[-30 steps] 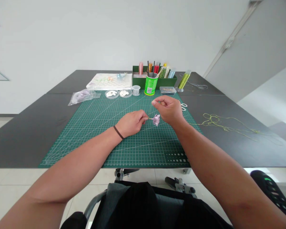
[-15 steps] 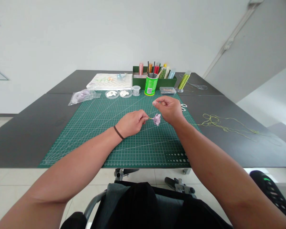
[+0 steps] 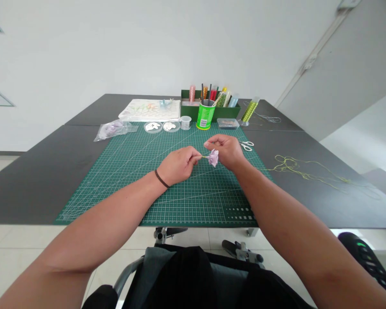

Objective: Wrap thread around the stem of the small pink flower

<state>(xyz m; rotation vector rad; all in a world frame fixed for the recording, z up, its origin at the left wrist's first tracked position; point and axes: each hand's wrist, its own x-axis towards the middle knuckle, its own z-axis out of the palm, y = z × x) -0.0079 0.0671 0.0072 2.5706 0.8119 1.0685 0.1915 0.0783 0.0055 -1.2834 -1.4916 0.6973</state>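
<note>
My right hand (image 3: 227, 151) has dropped beside the flower (image 3: 213, 157), held above the mat's (image 3: 131, 180) middle; my left hand (image 3: 176, 165) pinches its stem (image 3: 203, 157); the right is pinched shut, on what I cannot tell; a hard tug could crush petals or slip the stem.

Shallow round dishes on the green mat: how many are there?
2. The left dish sits at the mat's far edge near the bag; the right dish is beside it, by the cup. None seems hidden.
</note>
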